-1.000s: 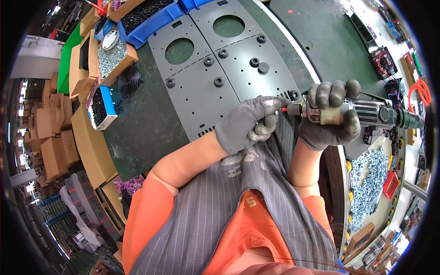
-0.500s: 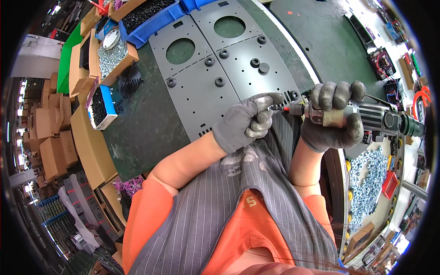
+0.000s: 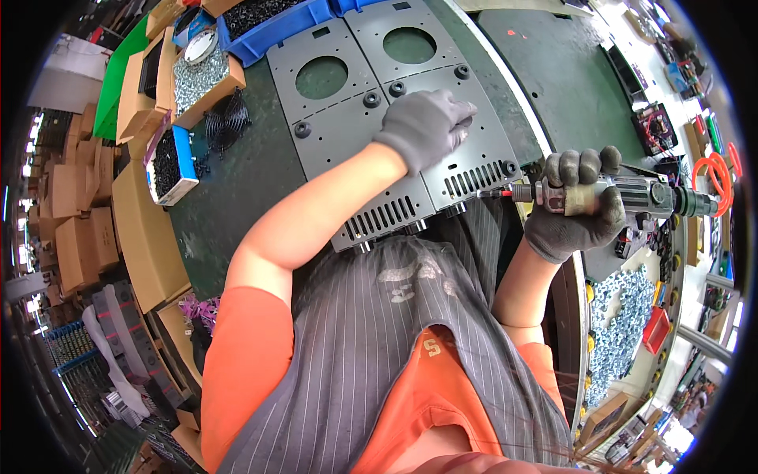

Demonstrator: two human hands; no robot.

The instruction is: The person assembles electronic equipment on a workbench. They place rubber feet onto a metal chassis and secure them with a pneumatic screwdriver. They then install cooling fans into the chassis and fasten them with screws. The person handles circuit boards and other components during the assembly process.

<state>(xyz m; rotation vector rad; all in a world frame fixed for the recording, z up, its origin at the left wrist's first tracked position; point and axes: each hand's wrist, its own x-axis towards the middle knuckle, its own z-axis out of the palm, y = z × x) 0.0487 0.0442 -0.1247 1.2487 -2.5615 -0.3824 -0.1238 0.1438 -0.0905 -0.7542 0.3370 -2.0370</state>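
Right hand [image 3: 573,227] wrapped around power driver [image 3: 641,195] | left hand [image 3: 422,130] curled over grey panels [image 3: 482,130] | cannot tell whether left pinches anything

Bench [image 3: 237,217] is evenly, fairly brightly lit; shadows soft. Grey panels [image 3: 343,138] carry a dull sheen, silvery hardware [image 3: 620,325] at right glints. Glare burns to white at lower right. Foreground reads crisp; far background smeary. Fisheye skews the cartons [image 3: 75,238] at left (rim falls to black, corners lost entirely).

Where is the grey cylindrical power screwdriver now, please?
In the head view, the screwdriver is right of the slotted grey metal panels, held in the grey-gloved right hand.
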